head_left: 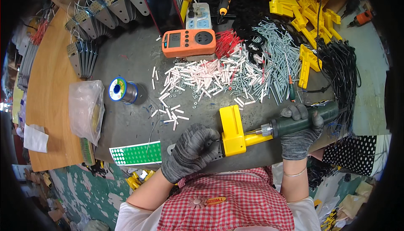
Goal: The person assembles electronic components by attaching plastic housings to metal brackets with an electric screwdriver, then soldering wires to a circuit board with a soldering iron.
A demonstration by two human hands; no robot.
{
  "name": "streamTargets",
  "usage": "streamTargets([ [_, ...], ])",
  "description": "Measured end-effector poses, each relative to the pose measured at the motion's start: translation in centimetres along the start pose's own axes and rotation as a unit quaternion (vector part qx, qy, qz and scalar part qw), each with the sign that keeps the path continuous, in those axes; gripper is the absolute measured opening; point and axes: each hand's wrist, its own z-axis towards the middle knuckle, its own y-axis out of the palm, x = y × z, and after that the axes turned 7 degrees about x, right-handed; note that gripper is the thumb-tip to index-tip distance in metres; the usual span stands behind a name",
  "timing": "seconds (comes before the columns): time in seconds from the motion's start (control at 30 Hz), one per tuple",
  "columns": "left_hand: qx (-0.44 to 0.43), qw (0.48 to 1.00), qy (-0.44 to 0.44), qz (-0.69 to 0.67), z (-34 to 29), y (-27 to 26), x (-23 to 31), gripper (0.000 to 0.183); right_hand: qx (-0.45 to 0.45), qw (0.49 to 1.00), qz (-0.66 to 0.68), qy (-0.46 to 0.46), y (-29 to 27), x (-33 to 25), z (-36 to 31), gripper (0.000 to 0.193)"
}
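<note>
My right hand [299, 141], in a grey knit glove, is wrapped round a dark green electric screwdriver [290, 124]. Its chuck and bit point left, toward a yellow plastic part [232, 130] with an upright block and a short arm. The bit lies along that arm; whether its tip meets a screw I cannot see. My left hand [189, 152], gloved alike, is closed at the part's left end, where a dark edge and a bit of perforated metal show under the fingers. The curled fingers hide the exact grip.
Long screws [273, 58] and white sleeves [202, 77] lie heaped ahead. An orange meter [189, 42] and a propped phone [163, 8] stand behind. A solder spool [123, 90], plastic bag [85, 109] and green sticker sheet [136, 153] are left. Yellow parts [311, 16] and black cables [343, 71] crowd the right.
</note>
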Motion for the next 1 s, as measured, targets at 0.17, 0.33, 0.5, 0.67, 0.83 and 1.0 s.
streamTargets([
  [0.17,-0.006,0.999,-0.035,-0.023,0.0,0.0,0.0,0.029,-0.031,0.999,-0.008,0.007,-0.6,-0.3,0.1,0.024],
  [0.33,-0.027,0.999,-0.044,-0.013,0.1,-0.2,-0.2,0.029,-0.031,0.999,-0.008,0.009,-0.9,-0.3,0.1,0.024],
  [0.5,-0.015,0.999,-0.039,-0.002,0.2,-0.1,0.1,0.029,-0.038,0.999,-0.005,0.006,-0.7,-0.1,0.3,0.026],
  [0.67,0.003,1.0,-0.015,-0.016,0.2,0.0,-0.1,0.031,-0.06,0.998,-0.012,-0.003,-0.5,0.1,0.4,0.027],
  [0.83,0.016,0.999,0.03,-0.019,0.1,0.5,-0.3,0.032,-0.062,0.998,0.006,0.011,-0.4,0.4,0.6,0.027],
  [1.0,0.021,0.988,0.136,0.069,-0.2,0.7,0.2,0.032,-0.05,0.999,-0.001,0.016,0.0,0.2,0.4,0.028],
])
